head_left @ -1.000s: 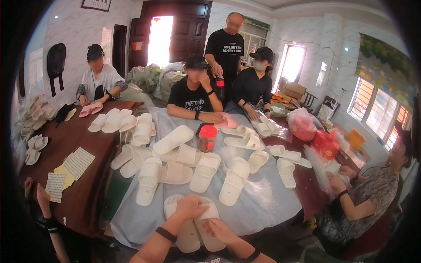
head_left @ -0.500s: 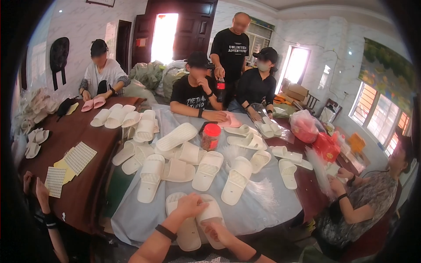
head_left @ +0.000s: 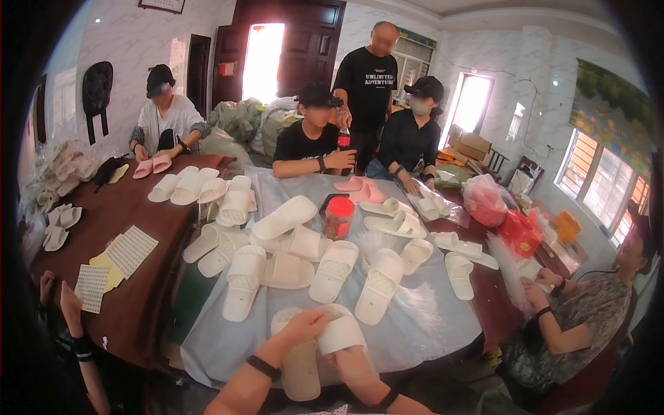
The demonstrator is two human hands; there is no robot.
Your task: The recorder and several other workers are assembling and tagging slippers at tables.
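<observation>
A pair of off-white slippers lies at the near edge of the cloth-covered table, toes toward me. My left hand (head_left: 304, 327) crosses the left slipper (head_left: 301, 373), its curled fingers gripping the inner edge of the right slipper (head_left: 344, 337) near the strap. From the near side, my right hand (head_left: 350, 364) reaches in under that slipper's wide strap, which hides its fingers. Just beyond lie more off-white slippers, among them one upright slipper (head_left: 334, 272), another with a quilted strap (head_left: 379, 286) and one at the left (head_left: 244, 283).
A red-lidded jar (head_left: 339, 218) stands mid-table, with pink slippers (head_left: 361, 187) behind it. Clear plastic strands (head_left: 417, 304) lie to the right. Sticker sheets (head_left: 130, 250) rest on the brown table at left. Several co-workers sit or stand around; one holds a dark bottle (head_left: 344, 140).
My right hand has slid from the near end of the right slipper to under its strap. Across the table, a seated person's hand has moved from the face toward the bottle.
</observation>
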